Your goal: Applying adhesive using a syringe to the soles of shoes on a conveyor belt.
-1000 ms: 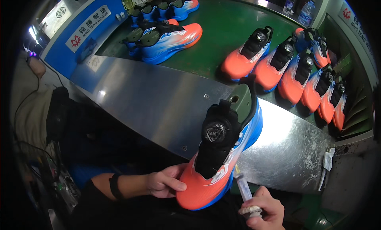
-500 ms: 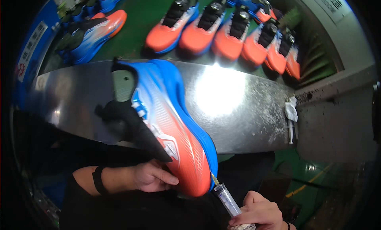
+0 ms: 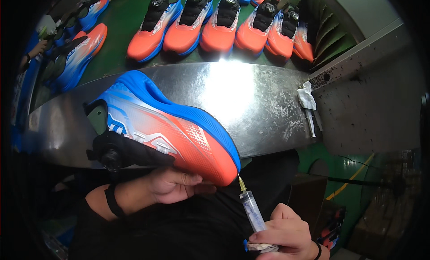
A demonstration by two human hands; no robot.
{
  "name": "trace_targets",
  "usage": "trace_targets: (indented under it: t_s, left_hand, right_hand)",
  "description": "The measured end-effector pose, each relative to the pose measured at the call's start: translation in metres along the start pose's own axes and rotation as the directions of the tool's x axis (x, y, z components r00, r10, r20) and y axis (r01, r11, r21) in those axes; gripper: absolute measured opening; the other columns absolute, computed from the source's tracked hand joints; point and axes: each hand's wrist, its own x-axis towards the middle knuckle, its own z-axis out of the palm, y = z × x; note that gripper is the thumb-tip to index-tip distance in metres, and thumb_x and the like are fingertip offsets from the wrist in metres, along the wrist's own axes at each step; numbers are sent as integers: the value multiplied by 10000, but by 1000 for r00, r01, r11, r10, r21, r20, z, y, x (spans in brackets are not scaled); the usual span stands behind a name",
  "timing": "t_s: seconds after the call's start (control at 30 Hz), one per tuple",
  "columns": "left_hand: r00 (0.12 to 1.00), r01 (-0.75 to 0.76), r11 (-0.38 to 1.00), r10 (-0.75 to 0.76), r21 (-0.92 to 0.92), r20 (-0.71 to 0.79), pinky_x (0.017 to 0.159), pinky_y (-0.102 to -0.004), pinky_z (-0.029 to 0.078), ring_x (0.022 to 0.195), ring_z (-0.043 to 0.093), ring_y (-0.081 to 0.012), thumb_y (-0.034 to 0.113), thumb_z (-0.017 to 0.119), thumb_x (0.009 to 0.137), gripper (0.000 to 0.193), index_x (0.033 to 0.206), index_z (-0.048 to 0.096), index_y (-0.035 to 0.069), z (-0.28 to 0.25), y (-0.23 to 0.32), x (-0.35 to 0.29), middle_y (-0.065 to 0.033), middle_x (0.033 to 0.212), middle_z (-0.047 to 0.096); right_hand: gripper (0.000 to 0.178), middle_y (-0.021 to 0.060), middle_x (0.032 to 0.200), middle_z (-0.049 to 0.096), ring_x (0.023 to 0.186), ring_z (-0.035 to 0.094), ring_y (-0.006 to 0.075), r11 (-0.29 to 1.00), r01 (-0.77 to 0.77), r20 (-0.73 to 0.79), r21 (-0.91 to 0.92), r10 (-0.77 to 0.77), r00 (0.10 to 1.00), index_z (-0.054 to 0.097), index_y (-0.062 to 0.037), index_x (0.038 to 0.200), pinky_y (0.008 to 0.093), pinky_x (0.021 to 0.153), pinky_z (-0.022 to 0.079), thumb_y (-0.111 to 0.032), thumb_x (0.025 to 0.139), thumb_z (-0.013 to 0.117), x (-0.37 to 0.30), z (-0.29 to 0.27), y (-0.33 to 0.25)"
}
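"What's at the left?"
"The bare left hand (image 3: 174, 187) grasps the toe of an orange-and-blue mesh sports shoe (image 3: 179, 127), tilted sideways before the shiny metal bench (image 3: 271, 130)."
"And further right?"
"A clear plastic syringe (image 3: 253, 211), its yellow-based needle (image 3: 242, 184) at the toe's sole edge; the right hand (image 3: 286, 232) curls around its rear end."
"Any risk?"
"If the shoe rolls, the needle could scratch the upper or prick the left fingers."

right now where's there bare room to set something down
On the metal ledge, the bare, scuffed patch between the held shoe and the white scrap at right. A narrower strip of green surface lies between the shoes at far left and the shoe row. Crowded: that row, with shoes standing nearly side to side.
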Motion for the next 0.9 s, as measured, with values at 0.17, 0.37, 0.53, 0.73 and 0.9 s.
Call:
trace_targets:
  t_s: [0.17,0.37,0.53,0.73,0.9]
  left_hand:
    - [999,-24,1000,24,-7,-43,1001,-388,472,1174,567,-217,79,606,918,333,1247,556,69,6,0,8,-97,1229,610]
    - [995,-71,997,72,12,-66,940,-322,516,1104,609,-190,102,602,929,275,1202,579,68,13,1,15,-99,1192,626]
    - [993,-83,997,82,-3,-79,873,-260,552,1112,616,-216,147,609,929,345,1252,533,53,19,2,19,-118,1199,621]
    - [994,-83,996,81,-23,-78,853,-261,561,1139,604,-235,231,636,910,448,1292,499,42,22,2,18,-126,1203,619]
    - [995,-61,998,62,18,-76,853,-247,571,1265,498,-304,297,588,929,449,1301,509,58,24,2,15,-123,1264,584]
  right_hand:
    - [357,14,788,689,603,581,154,983,56,21,-176,-53,998,663,-26,979,315,585,329,-276,749,775,0,9,2]
    - [342,2,761,650,535,478,154,906,125,13,-404,-131,991,669,-44,930,303,542,323,-241,678,789,3,22,6]
    - [293,-14,692,578,511,439,140,787,225,4,-574,-272,962,666,-59,875,290,501,303,-208,649,781,8,33,14]
    - [240,-21,666,545,502,429,120,720,255,31,-645,-309,951,663,-69,860,278,485,283,-172,670,765,15,39,14]
    - [221,-27,668,553,507,442,117,667,277,59,-691,-330,942,661,-70,855,276,486,279,-161,683,765,13,42,16]
